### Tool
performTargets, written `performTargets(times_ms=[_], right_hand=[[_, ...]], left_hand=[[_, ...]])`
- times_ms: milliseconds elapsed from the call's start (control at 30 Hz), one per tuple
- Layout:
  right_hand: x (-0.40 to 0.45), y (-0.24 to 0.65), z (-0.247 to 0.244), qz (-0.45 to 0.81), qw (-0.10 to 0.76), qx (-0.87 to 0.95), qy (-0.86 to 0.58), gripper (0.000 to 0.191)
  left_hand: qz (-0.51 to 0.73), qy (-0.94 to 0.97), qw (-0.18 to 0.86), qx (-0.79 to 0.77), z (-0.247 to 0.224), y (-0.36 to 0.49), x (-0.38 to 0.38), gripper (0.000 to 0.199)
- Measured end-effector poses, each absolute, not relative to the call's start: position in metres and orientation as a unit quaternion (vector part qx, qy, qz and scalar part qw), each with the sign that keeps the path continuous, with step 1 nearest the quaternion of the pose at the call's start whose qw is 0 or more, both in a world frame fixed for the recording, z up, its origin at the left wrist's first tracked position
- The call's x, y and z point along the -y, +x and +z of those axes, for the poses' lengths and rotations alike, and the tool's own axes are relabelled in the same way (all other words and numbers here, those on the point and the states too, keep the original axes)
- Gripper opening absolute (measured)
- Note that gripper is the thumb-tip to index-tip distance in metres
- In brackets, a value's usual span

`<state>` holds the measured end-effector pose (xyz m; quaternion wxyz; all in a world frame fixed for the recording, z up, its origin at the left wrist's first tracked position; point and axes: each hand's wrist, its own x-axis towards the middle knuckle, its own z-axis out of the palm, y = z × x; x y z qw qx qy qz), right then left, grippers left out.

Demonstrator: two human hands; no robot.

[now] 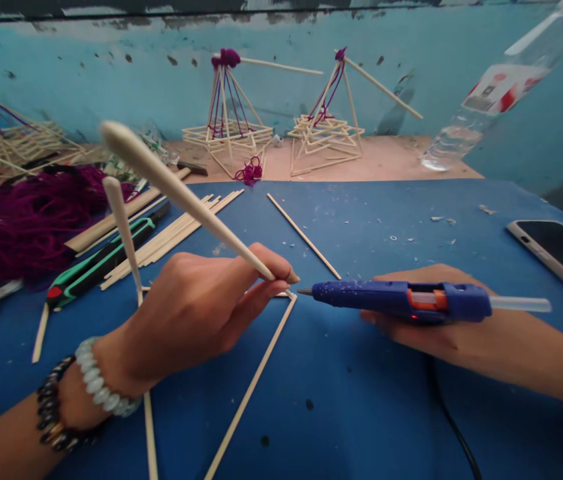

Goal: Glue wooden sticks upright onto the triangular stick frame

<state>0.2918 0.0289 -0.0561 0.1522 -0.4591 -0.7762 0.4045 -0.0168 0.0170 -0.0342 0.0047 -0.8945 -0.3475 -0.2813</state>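
My left hand pinches the lower end of a round wooden stick, which slants up and left toward the camera. Its foot meets the corner of a stick frame lying on the blue tabletop. Another stick rises at the frame's left side, partly behind my left hand. My right hand is wrapped round a blue hot glue gun, with a clear glue stick poking out of its back. The gun's metal nozzle points left, just short of the frame corner, and a small red light glows on its side.
Loose sticks, a green-and-black cutter, a hammer and purple yarn lie at the left. Stick structures stand along the wall. A plastic bottle and a phone are at the right; a black cord runs below the gun.
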Motion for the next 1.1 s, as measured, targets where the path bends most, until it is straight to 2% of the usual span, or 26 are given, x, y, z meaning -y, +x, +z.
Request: performTargets(times_ms=[500, 833, 1100], right_hand=[[-0.0255, 0.2868, -0.0499, 0.418, 0.111, 0.783, -0.447, 0.025], [-0.025, 0.2899, -0.0547, 0.364, 0.124, 0.817, -0.43, 0.035], [-0.0232, 0.2942, -0.059, 0.345, 0.123, 0.825, -0.43, 0.032]], left_hand=[[-0.29, -0.893, 0.002, 0.344, -0.0373, -0.0177, -0.0194, 0.029], [-0.296, -0.893, -0.005, 0.338, -0.0381, -0.0146, -0.0171, 0.028], [-0.288, -0.89, -0.022, 0.354, -0.0392, -0.0148, -0.0167, 0.031]])
